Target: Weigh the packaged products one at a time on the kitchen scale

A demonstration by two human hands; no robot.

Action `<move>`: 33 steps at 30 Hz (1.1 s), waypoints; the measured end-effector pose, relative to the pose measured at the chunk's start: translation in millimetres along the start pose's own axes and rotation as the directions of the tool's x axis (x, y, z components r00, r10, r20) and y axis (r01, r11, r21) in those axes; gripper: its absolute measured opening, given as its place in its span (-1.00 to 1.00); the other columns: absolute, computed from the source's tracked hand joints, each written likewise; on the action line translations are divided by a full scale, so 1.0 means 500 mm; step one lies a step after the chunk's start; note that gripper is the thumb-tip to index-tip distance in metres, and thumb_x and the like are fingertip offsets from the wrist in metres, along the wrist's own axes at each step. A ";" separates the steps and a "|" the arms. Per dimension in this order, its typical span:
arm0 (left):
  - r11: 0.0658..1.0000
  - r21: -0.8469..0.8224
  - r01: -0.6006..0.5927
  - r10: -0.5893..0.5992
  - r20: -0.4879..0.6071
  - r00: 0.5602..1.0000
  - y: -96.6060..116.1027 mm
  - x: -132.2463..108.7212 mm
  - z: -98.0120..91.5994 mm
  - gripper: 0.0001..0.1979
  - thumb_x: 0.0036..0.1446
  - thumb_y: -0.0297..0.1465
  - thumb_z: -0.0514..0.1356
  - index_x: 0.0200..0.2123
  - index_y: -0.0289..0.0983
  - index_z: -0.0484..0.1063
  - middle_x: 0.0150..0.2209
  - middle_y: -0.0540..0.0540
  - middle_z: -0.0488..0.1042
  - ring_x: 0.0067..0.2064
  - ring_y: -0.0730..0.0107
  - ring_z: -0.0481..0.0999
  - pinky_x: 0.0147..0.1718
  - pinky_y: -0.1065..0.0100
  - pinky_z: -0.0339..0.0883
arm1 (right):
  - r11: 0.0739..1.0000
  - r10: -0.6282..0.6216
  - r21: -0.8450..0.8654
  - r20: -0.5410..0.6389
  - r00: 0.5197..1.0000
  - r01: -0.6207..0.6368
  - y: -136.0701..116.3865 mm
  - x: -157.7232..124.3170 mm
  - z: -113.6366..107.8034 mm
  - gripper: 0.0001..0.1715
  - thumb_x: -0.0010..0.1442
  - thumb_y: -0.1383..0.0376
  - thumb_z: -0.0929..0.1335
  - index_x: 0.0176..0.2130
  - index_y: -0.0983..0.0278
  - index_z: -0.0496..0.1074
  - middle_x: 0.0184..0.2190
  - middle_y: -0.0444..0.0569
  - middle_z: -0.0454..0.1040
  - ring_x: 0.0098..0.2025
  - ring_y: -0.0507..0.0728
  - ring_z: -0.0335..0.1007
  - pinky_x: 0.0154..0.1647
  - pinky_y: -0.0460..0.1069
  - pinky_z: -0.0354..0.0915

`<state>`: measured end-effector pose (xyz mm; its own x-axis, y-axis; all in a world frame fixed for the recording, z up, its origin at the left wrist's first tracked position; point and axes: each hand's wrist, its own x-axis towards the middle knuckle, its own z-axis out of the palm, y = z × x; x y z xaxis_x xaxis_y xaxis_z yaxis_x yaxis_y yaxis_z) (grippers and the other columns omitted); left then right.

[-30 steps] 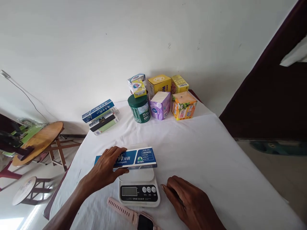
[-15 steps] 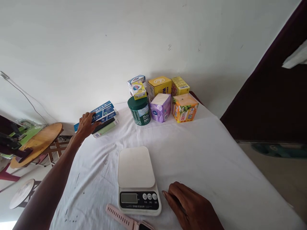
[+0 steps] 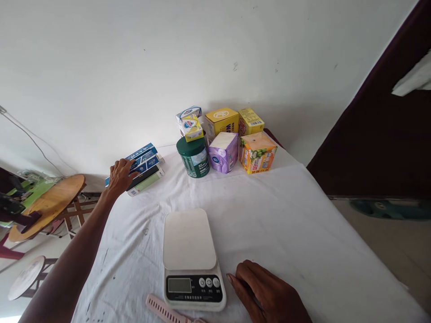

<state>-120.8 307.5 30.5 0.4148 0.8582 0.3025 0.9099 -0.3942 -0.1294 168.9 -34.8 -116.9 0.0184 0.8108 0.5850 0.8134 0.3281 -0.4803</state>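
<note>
My left hand (image 3: 120, 176) reaches to the far left of the table, its fingers closed over the long blue toothpaste boxes (image 3: 143, 166); part of the boxes is hidden under the hand. A dark and light green box (image 3: 146, 181) lies against them on the near side. My right hand (image 3: 269, 294) rests curled on the cloth to the right of the kitchen scale, with nothing seen in it. The white kitchen scale (image 3: 190, 242) stands in front of me, its plate bare and its display blank. A pink watch strap (image 3: 164, 309) lies at its front edge.
Along the wall stand a green canister (image 3: 193, 159), a purple tissue pack (image 3: 222, 154), an orange pack (image 3: 257, 154), yellow boxes (image 3: 222, 121) and small soap boxes (image 3: 191, 128). A white cloth (image 3: 269, 215) covers the table. Left of it stands a wooden table (image 3: 62, 193).
The view has shifted slightly, so everything sits a little lower and further left. My left hand stays at the toothpaste boxes; my right hand keeps its place beside the scale.
</note>
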 end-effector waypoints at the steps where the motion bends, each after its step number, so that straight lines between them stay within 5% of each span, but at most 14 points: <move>1: 1.000 0.005 -0.006 0.006 -0.012 1.000 0.006 0.000 0.000 -0.52 0.32 -0.21 0.11 0.24 -0.22 0.33 0.20 -0.34 0.34 0.22 -0.18 0.28 0.18 -0.09 0.15 | 1.000 0.000 -0.002 0.004 1.000 0.000 0.000 0.000 0.000 -0.69 0.47 0.34 0.20 -0.37 0.16 0.16 -0.53 -0.22 0.29 -0.59 -0.03 0.25 -0.54 -0.09 0.15; 6: 0.994 -0.068 -0.085 0.075 -0.139 0.987 0.081 0.010 -0.008 -0.41 0.31 -0.10 0.15 0.29 -0.28 0.27 0.18 -0.37 0.35 0.17 -0.19 0.33 0.12 -0.11 0.23 | 1.000 -0.003 0.004 -0.004 1.000 0.003 -0.003 -0.002 -0.001 -0.69 0.48 0.35 0.20 -0.36 0.17 0.18 -0.53 -0.22 0.30 -0.58 -0.04 0.27 -0.54 -0.10 0.13; 11: 0.900 -0.378 -0.219 0.148 -0.206 0.967 0.253 0.060 -0.042 -0.17 0.19 0.07 0.26 0.35 -0.29 0.16 0.19 -0.36 0.36 0.23 -0.10 0.34 0.16 -0.01 0.26 | 1.000 0.000 -0.010 -0.017 1.000 0.000 -0.004 0.002 -0.005 -0.69 0.48 0.34 0.19 -0.36 0.17 0.18 -0.52 -0.22 0.30 -0.57 -0.03 0.29 -0.52 -0.10 0.14; 15: 0.867 -0.498 -0.027 -0.051 -0.141 0.989 0.398 0.126 -0.076 0.05 0.10 0.14 0.29 0.41 -0.35 -0.03 0.31 -0.48 0.23 0.34 -0.24 0.22 0.25 -0.11 0.12 | 1.000 -0.004 -0.009 -0.003 1.000 0.003 -0.003 0.004 -0.007 -0.71 0.47 0.35 0.18 -0.35 0.16 0.18 -0.50 -0.21 0.33 -0.54 -0.02 0.32 -0.49 -0.10 0.15; 19: 0.838 -0.513 0.186 -0.243 -0.045 0.969 0.487 0.181 -0.089 0.06 0.07 0.07 0.33 0.38 -0.42 -0.04 0.31 -0.55 0.21 0.34 -0.31 0.25 0.25 -0.10 0.12 | 1.000 0.004 -0.009 0.028 1.000 -0.003 0.000 -0.003 -0.007 -0.74 0.45 0.36 0.19 -0.33 0.16 0.17 -0.48 -0.20 0.34 -0.50 -0.01 0.35 -0.48 -0.10 0.16; 23: 0.860 -0.462 0.218 -0.266 -0.041 0.963 0.515 0.203 -0.077 -0.15 0.09 -0.07 0.33 0.28 -0.42 0.12 0.22 -0.51 0.32 0.26 -0.28 0.36 0.21 -0.10 0.19 | 1.000 0.009 -0.005 0.042 0.999 -0.008 -0.003 -0.006 -0.008 -0.77 0.43 0.40 0.20 -0.31 0.16 0.18 -0.45 -0.20 0.36 -0.48 0.00 0.36 -0.46 -0.09 0.16; 28: 0.849 -0.495 0.183 -0.275 -0.118 0.954 0.495 0.203 -0.067 -0.33 0.09 -0.37 0.28 0.24 -0.43 0.18 0.17 -0.46 0.40 0.20 -0.18 0.43 0.16 -0.04 0.30 | 1.000 -0.008 -0.002 -0.004 1.000 0.008 -0.007 -0.002 -0.007 -0.75 0.43 0.40 0.18 -0.32 0.16 0.17 -0.47 -0.20 0.36 -0.51 0.00 0.34 -0.47 -0.08 0.15; 33: 0.790 -0.613 0.023 -0.202 -0.224 0.953 0.424 0.122 -0.095 -0.24 0.06 -0.42 0.27 0.33 -0.37 0.12 0.26 -0.39 0.36 0.23 -0.09 0.42 0.17 0.00 0.34 | 1.000 -0.003 -0.022 -0.022 1.000 0.003 -0.007 -0.001 -0.003 -0.74 0.45 0.39 0.18 -0.33 0.17 0.19 -0.48 -0.19 0.35 -0.52 0.00 0.33 -0.48 -0.08 0.15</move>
<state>97.1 260.3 66.4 0.2096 0.8241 0.5263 0.7236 -0.4928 0.4834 167.1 -37.2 -114.4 0.0286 0.7989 0.6008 0.8258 0.3198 -0.4645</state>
